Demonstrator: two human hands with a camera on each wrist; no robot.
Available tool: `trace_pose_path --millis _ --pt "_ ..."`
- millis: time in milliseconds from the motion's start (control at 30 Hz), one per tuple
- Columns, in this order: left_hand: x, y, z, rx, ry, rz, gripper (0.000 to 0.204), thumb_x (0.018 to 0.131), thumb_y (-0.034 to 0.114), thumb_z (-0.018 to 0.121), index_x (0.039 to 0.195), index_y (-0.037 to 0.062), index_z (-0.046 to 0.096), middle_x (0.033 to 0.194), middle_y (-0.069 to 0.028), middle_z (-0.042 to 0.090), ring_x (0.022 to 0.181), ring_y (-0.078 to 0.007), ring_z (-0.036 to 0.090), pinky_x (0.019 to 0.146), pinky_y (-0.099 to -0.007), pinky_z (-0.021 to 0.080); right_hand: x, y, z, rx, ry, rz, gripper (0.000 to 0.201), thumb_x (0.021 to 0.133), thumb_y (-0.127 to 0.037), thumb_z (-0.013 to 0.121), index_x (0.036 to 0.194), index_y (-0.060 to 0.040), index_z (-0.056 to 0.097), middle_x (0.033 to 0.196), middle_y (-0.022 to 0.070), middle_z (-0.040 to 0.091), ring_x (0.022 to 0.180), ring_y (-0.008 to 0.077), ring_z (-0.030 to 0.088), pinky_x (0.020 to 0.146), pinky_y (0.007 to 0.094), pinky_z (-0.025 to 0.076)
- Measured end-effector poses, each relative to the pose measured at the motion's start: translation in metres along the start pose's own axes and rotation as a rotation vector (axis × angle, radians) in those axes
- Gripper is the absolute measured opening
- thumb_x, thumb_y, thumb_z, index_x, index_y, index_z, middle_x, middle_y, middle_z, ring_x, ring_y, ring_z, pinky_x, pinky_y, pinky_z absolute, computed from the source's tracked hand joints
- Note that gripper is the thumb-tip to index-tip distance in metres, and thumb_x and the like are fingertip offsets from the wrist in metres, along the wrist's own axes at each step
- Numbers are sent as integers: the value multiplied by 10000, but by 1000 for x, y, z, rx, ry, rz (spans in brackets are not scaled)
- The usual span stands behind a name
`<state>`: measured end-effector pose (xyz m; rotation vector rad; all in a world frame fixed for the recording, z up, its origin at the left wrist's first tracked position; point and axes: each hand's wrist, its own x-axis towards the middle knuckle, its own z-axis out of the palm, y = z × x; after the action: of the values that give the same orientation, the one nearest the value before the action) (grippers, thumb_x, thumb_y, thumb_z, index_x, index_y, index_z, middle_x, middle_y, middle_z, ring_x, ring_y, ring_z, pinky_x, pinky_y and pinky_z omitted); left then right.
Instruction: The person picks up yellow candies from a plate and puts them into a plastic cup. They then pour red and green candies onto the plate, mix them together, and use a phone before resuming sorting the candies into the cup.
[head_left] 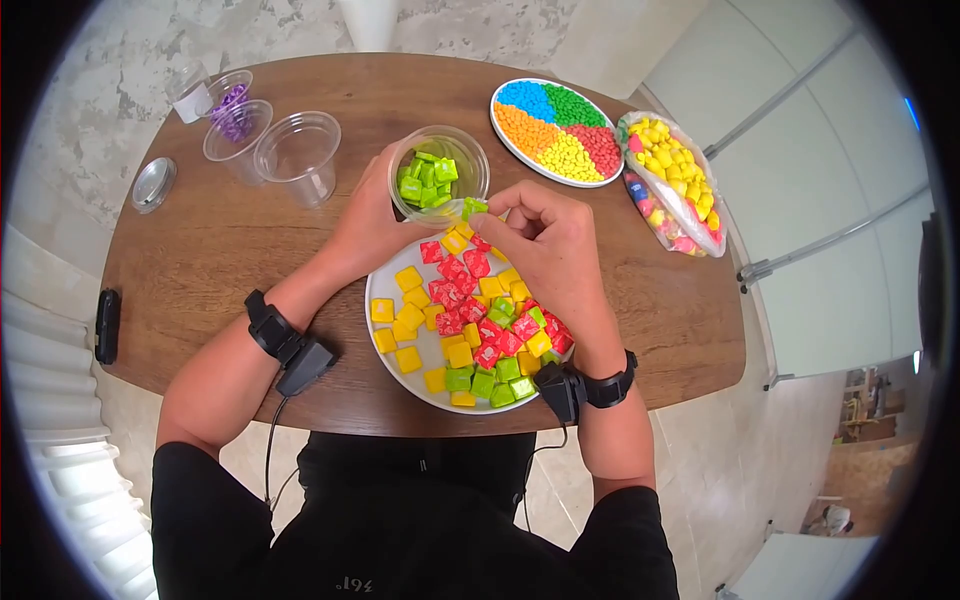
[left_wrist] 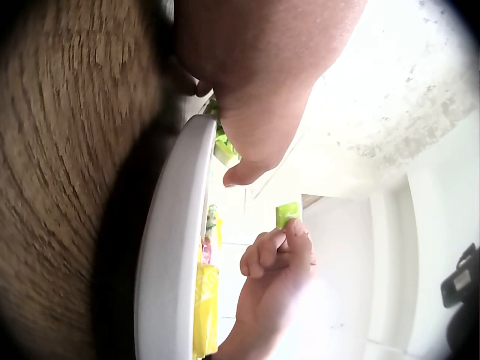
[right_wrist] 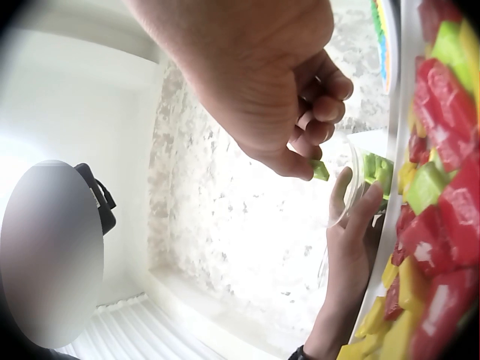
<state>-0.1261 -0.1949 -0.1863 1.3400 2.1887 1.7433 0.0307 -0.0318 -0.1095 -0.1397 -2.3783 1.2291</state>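
Note:
My left hand [head_left: 372,218] grips a clear plastic cup [head_left: 476,160] with several green wrapped candies [head_left: 428,180] inside, its mouth tipped towards me. Between thumb and fingertips, my right hand [head_left: 552,235] pinches one green candy [head_left: 474,207] right at the cup's near rim. In the left wrist view that candy [left_wrist: 286,214] stands up from the pinching fingers; in the right wrist view the candy [right_wrist: 321,171] is beside the cup mouth. Below both hands lies a white round plate [head_left: 412,380] spread with red candies [head_left: 450,292], yellow candies [head_left: 408,358] and more green ones.
At the back left stand clear cups [head_left: 300,150], two with purple pieces [head_left: 232,122]. A silver lid-like disc [head_left: 154,184] lies near the left edge. Back right are a plate of sorted coloured pieces [head_left: 568,158] and an open bag of yellow candies [head_left: 680,175]. A black object [head_left: 108,326] lies left.

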Motion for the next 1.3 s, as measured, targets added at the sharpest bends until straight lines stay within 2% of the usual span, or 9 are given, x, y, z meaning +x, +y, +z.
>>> trace_pose_path --millis 200,267,533,767,800,867,1000,1067,1300 --pt "0 0 -1 25 -10 30 901 727 111 926 1497 42 464 1456 -156 560 1371 -298 535 1158 -412 427 0 14 5 58 10 -3 186 871 -72 783 754 10 663 566 53 574 504 81 490 495 288 400" --pt "0 -1 -1 99 -13 43 898 755 50 906 1515 21 431 1446 -113 562 1357 -200 538 1153 -360 434 0 14 4 44 14 -4 192 869 -66 775 739 9 657 573 58 587 509 79 501 499 285 404" --pt "1 -3 -1 24 -15 5 870 751 121 903 1493 33 457 1416 -170 589 1350 -288 556 1149 -402 428 4 22 -8 3 -32 126 186 852 -119 768 772 36 701 590 84 607 523 116 540 522 315 426" --pt "1 -6 -1 26 -11 22 849 766 144 897 1486 33 462 1406 -165 597 1336 -280 565 1143 -399 431 2 13 -11 -289 -343 219 266 782 -222 815 931 -3 795 724 182 697 672 323 694 658 420 532" --pt "1 -6 -1 26 -11 25 849 766 144 897 1486 33 462 1406 -165 597 1336 -280 565 1143 -399 431 1 14 -10 -290 -341 217 266 782 -222 815 931 -3 795 724 182 697 672 323 694 658 420 532" --pt "1 -5 -1 12 -11 23 842 766 145 897 1481 33 465 1407 -162 595 1336 -280 564 1143 -399 431 -3 20 -8 -299 -359 91 259 769 -146 841 949 23 761 653 79 605 591 148 554 566 334 439" --pt "1 -3 -2 20 -8 27 843 765 143 897 1480 32 465 1410 -162 593 1338 -280 561 1144 -398 429 -2 22 -8 -286 -352 75 283 746 -152 851 937 32 752 663 87 609 599 166 568 580 340 455" --pt "1 -3 -2 11 -16 17 842 763 136 896 1480 32 466 1408 -163 593 1339 -281 561 1145 -399 429 -1 16 -8 -312 -372 135 311 743 -217 844 958 -1 783 850 202 731 797 355 715 748 435 557" --pt "0 -1 -3 46 -34 3 857 776 26 864 1518 14 436 1464 -125 570 1366 -202 534 1167 -368 415 2 13 -5 -154 -221 85 266 754 -179 847 917 7 749 750 120 669 685 252 651 632 377 504"
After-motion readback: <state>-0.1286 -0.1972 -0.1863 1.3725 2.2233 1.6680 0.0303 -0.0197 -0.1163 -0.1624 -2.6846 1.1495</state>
